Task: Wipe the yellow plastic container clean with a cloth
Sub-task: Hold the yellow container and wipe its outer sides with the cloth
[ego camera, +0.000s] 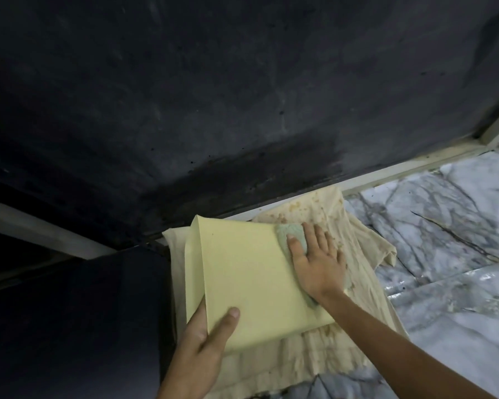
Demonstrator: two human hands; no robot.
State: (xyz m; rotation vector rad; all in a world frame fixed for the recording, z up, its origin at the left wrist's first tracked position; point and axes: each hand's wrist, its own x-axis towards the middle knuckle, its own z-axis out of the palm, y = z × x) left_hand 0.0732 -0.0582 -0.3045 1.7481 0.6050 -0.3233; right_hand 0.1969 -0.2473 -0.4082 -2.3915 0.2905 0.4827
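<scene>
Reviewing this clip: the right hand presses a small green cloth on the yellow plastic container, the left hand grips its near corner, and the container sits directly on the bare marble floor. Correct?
Not quite. In the head view the yellow plastic container lies on a stained cream fabric sheet spread over the marble floor, not directly on it. The right hand does press the small green cloth, and the left hand grips the near corner.

**Bare hands and forearms, nothing worn**

Two bare forearms enter from the 6 o'clock edge. The left hand (202,338) is uncovered, with a short, rounded thumbnail and no ring or band in sight. The right hand (317,260) is likewise ungloved, its visible nail trimmed short, and the wrist carries no watch or bracelet. The right forearm, toward 5 o'clock, is slim and shows no sleeve.
</scene>
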